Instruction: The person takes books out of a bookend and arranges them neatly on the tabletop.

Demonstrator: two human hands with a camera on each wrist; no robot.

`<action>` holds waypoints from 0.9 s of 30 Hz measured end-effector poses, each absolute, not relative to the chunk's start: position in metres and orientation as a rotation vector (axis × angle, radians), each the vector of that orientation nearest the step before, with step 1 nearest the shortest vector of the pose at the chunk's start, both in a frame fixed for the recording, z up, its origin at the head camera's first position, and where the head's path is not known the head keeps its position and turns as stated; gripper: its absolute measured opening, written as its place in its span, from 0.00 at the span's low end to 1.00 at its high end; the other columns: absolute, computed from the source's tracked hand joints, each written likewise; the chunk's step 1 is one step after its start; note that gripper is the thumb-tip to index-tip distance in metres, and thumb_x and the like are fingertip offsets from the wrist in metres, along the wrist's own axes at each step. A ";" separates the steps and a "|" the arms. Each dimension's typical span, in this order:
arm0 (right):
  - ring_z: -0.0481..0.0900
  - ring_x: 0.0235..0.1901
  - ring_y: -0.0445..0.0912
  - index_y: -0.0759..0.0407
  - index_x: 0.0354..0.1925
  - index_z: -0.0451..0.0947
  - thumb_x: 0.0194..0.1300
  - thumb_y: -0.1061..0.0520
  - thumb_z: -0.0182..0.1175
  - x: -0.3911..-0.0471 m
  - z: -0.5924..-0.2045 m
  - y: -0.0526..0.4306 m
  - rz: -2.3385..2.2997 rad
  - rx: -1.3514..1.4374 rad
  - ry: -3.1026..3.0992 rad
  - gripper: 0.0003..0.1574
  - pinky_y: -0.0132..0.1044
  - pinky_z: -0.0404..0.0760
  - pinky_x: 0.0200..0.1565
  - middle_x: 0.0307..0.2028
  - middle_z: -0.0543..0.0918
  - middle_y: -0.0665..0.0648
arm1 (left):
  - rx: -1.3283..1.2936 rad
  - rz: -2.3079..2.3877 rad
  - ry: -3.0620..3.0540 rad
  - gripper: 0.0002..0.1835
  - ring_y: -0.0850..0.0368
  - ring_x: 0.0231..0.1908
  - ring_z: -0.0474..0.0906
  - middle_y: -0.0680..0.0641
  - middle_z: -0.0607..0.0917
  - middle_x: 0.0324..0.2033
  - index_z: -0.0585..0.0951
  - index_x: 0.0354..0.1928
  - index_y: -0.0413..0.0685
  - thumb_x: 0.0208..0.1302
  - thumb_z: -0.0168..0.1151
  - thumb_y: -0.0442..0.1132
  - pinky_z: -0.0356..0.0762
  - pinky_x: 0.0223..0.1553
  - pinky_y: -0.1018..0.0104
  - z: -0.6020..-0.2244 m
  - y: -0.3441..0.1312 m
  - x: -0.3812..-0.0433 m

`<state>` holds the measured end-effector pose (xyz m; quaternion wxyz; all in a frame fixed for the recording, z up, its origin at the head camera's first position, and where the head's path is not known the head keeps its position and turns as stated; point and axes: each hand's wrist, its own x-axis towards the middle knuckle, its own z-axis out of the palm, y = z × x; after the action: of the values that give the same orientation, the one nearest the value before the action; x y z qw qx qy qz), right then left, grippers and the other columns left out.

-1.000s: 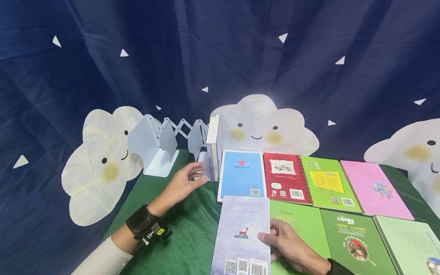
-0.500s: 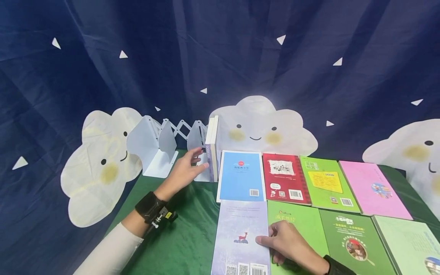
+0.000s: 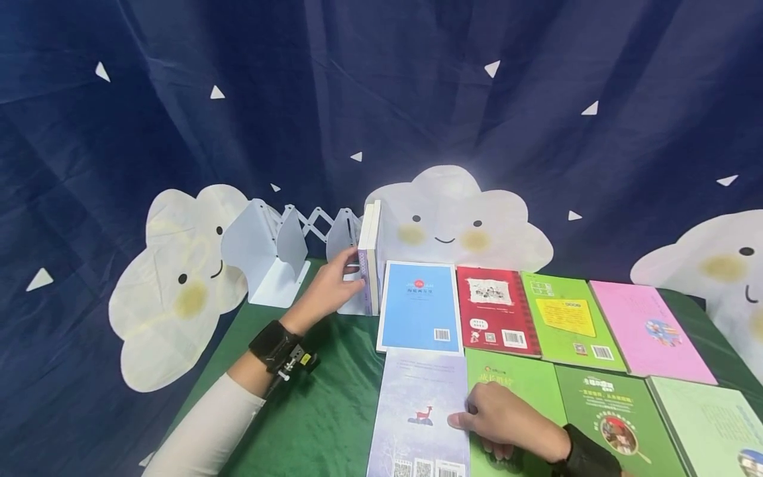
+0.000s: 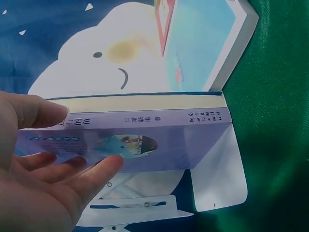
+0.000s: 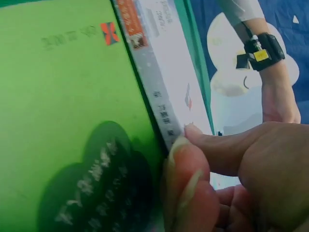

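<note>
My left hand (image 3: 330, 290) is at two upright books, nearest the purple-spined book (image 4: 159, 117). In the left wrist view its thumb lies at the spine and its loosely extended fingers lie along the front cover. The paler book (image 3: 373, 255) stands right behind it. My right hand (image 3: 501, 421) pinches the right edge of a flat lavender book (image 3: 420, 387) with a small red deer on its cover. Its thumb is on top, and the curled fingers are beside the spine, over a green book (image 5: 63, 92). A white expandable bookend (image 3: 295, 245) stands left of the upright books.
A blue book (image 3: 419, 305), a red book (image 3: 497, 308), a lime book (image 3: 572, 318) and a pink book (image 3: 652, 331) lie in the back row. A dark green book (image 3: 620, 411) and a pale green book (image 3: 709, 424) lie front right. Green cloth (image 3: 322, 397) covers the table.
My left hand has moved right and forward to the purple-spined upright book. The lavender book has come slightly toward me, off the blue book's lower edge, with my right hand still at its edge.
</note>
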<state>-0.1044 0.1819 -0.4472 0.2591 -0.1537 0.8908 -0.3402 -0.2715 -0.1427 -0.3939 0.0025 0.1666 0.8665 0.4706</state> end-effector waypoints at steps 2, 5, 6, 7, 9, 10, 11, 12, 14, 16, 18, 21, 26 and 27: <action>0.70 0.06 0.36 0.54 0.16 0.76 0.69 0.43 0.68 -0.107 -0.446 0.183 -0.928 -0.442 2.375 0.28 0.34 0.73 0.11 0.07 0.72 0.45 | 0.519 1.478 2.727 0.38 0.36 0.65 0.80 0.34 0.76 0.70 0.62 0.78 0.41 0.67 0.63 0.32 0.83 0.63 0.48 -0.395 -0.142 -0.273; 0.70 0.07 0.37 0.55 0.17 0.77 0.69 0.45 0.68 -0.110 -0.443 0.183 -0.929 -0.452 2.327 0.27 0.36 0.74 0.12 0.08 0.73 0.46 | 0.526 1.496 2.728 0.40 0.35 0.64 0.80 0.33 0.76 0.70 0.61 0.78 0.41 0.66 0.64 0.32 0.83 0.62 0.46 -0.396 -0.141 -0.276; 0.70 0.07 0.37 0.55 0.17 0.77 0.69 0.45 0.68 -0.111 -0.443 0.183 -0.919 -0.449 2.322 0.26 0.36 0.74 0.12 0.09 0.73 0.47 | 0.532 1.500 2.725 0.40 0.35 0.64 0.80 0.33 0.75 0.70 0.61 0.78 0.41 0.65 0.64 0.31 0.83 0.62 0.46 -0.397 -0.140 -0.277; 0.71 0.07 0.37 0.55 0.18 0.76 0.69 0.46 0.68 -0.111 -0.442 0.183 -0.911 -0.446 2.318 0.26 0.36 0.75 0.12 0.09 0.73 0.47 | 0.540 1.503 2.721 0.40 0.35 0.64 0.80 0.33 0.75 0.70 0.61 0.78 0.41 0.65 0.65 0.31 0.83 0.62 0.46 -0.397 -0.139 -0.278; 0.71 0.07 0.37 0.55 0.19 0.76 0.68 0.47 0.69 -0.111 -0.440 0.183 -0.883 -0.429 2.312 0.24 0.35 0.75 0.12 0.09 0.74 0.47 | 0.553 1.500 2.718 0.41 0.35 0.64 0.80 0.32 0.75 0.70 0.60 0.78 0.40 0.65 0.66 0.31 0.83 0.62 0.47 -0.398 -0.138 -0.280; 0.71 0.07 0.37 0.54 0.19 0.76 0.68 0.47 0.69 -0.110 -0.439 0.182 -0.869 -0.424 2.311 0.24 0.34 0.75 0.11 0.09 0.74 0.48 | 0.560 1.497 2.718 0.42 0.35 0.64 0.80 0.32 0.75 0.70 0.60 0.78 0.39 0.65 0.66 0.31 0.83 0.63 0.47 -0.399 -0.138 -0.281; 0.71 0.07 0.37 0.54 0.19 0.76 0.67 0.47 0.70 -0.110 -0.439 0.181 -0.857 -0.421 2.309 0.24 0.33 0.74 0.11 0.09 0.75 0.48 | 0.564 1.492 2.721 0.42 0.35 0.64 0.80 0.31 0.75 0.69 0.59 0.78 0.39 0.65 0.67 0.31 0.83 0.62 0.48 -0.399 -0.137 -0.281; 0.72 0.07 0.37 0.54 0.19 0.76 0.67 0.47 0.70 -0.109 -0.438 0.181 -0.847 -0.419 2.307 0.23 0.33 0.74 0.11 0.09 0.75 0.48 | 0.567 1.486 2.728 0.42 0.34 0.64 0.80 0.31 0.75 0.69 0.59 0.78 0.39 0.65 0.67 0.31 0.83 0.62 0.48 -0.400 -0.137 -0.282; 0.72 0.07 0.37 0.54 0.19 0.77 0.67 0.48 0.70 -0.108 -0.438 0.180 -0.843 -0.404 2.290 0.23 0.32 0.74 0.11 0.09 0.75 0.48 | 0.560 1.477 2.748 0.43 0.33 0.63 0.80 0.30 0.76 0.68 0.59 0.79 0.39 0.64 0.68 0.32 0.84 0.62 0.47 -0.401 -0.136 -0.284; 0.71 0.07 0.37 0.54 0.19 0.77 0.68 0.47 0.69 -0.108 -0.438 0.179 -0.862 -0.401 2.283 0.23 0.32 0.74 0.11 0.09 0.75 0.48 | 0.544 1.472 2.764 0.44 0.33 0.63 0.81 0.30 0.76 0.67 0.58 0.79 0.40 0.64 0.68 0.32 0.84 0.61 0.46 -0.402 -0.134 -0.284; 0.71 0.07 0.37 0.55 0.18 0.78 0.69 0.47 0.68 -0.107 -0.440 0.179 -0.897 -0.389 2.277 0.24 0.33 0.75 0.12 0.09 0.74 0.48 | 0.522 1.468 2.782 0.44 0.32 0.62 0.81 0.30 0.76 0.67 0.58 0.79 0.41 0.63 0.67 0.32 0.85 0.59 0.44 -0.404 -0.133 -0.285; 0.71 0.07 0.38 0.55 0.17 0.79 0.71 0.47 0.66 -0.107 -0.444 0.178 -0.942 -0.391 2.287 0.26 0.36 0.76 0.12 0.09 0.73 0.48 | 0.489 1.479 2.792 0.45 0.33 0.62 0.81 0.30 0.75 0.68 0.56 0.80 0.44 0.62 0.65 0.31 0.86 0.58 0.44 -0.406 -0.130 -0.283; 0.71 0.07 0.38 0.55 0.17 0.79 0.72 0.48 0.64 -0.108 -0.448 0.179 -0.962 -0.401 2.296 0.27 0.39 0.77 0.12 0.08 0.73 0.48 | 0.526 1.538 2.743 0.46 0.35 0.64 0.79 0.32 0.73 0.70 0.54 0.81 0.46 0.62 0.61 0.29 0.85 0.59 0.44 -0.410 -0.128 -0.282; 0.71 0.07 0.38 0.55 0.16 0.79 0.73 0.48 0.64 -0.108 -0.448 0.179 -0.965 -0.403 2.294 0.27 0.39 0.77 0.12 0.08 0.73 0.47 | 0.546 1.564 2.709 0.46 0.34 0.64 0.79 0.32 0.73 0.70 0.55 0.81 0.47 0.62 0.61 0.28 0.85 0.60 0.44 -0.411 -0.130 -0.283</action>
<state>-0.1076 0.1791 -0.4482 0.3055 -0.1521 0.8664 -0.3644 -0.2832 -0.1295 -0.4115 -0.0167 0.1719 0.8530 0.4925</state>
